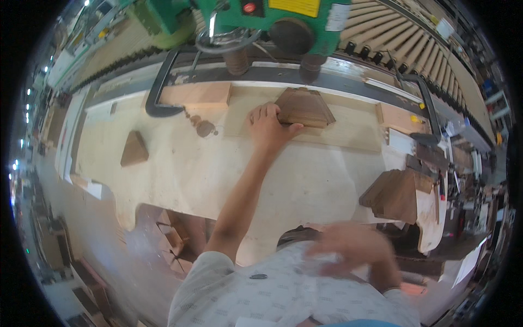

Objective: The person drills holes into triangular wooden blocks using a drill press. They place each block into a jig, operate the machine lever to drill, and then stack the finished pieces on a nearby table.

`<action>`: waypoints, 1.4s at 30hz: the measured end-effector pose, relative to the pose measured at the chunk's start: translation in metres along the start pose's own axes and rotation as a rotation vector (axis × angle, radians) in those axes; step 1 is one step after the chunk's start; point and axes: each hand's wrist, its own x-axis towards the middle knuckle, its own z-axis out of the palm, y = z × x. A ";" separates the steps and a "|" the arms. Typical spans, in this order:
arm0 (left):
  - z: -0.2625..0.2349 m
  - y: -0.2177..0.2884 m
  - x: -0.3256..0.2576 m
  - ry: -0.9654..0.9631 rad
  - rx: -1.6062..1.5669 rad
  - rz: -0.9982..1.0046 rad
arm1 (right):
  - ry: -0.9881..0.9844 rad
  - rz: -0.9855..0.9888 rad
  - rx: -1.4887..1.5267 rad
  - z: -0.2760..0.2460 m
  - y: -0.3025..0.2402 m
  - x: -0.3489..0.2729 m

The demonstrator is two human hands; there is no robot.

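Observation:
At the far middle of the worktable, a dark brown wooden block (pixel 308 106) with slanted sides lies on a thin pale board (pixel 348 140). My left hand (pixel 267 126) grips this block at its left end, with the thumb along the near edge and the fingers behind. My right hand (pixel 357 248) is in front of my body, smeared by motion, so its fingers cannot be read. Nearest to it on the table is a stack of brown wooden pieces (pixel 395 193) at the right. A smaller brown wedge-shaped wooden piece (pixel 134 150) lies apart at the left.
A green machine (pixel 226 16) overhangs the table's far side. Black clamps (pixel 154 98) stand at the far left and right, beside pale wood blocks (pixel 201 94). A roller conveyor (pixel 400 41) runs behind. The table's (pixel 305 185) near edge curves inward towards my body.

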 end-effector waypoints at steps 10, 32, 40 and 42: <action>-0.001 -0.016 -0.008 -0.034 0.103 0.033 | 1.015 -0.137 -0.306 -0.347 0.034 -0.053; 0.007 -0.001 0.004 -0.206 0.222 0.021 | 0.848 -0.442 0.422 -0.540 0.153 0.329; 0.001 0.005 0.010 -0.136 0.137 0.016 | 0.973 -0.459 0.378 -0.504 0.148 0.290; -0.001 0.004 0.008 -0.117 0.145 0.044 | 1.017 -0.463 0.353 -0.505 0.146 0.271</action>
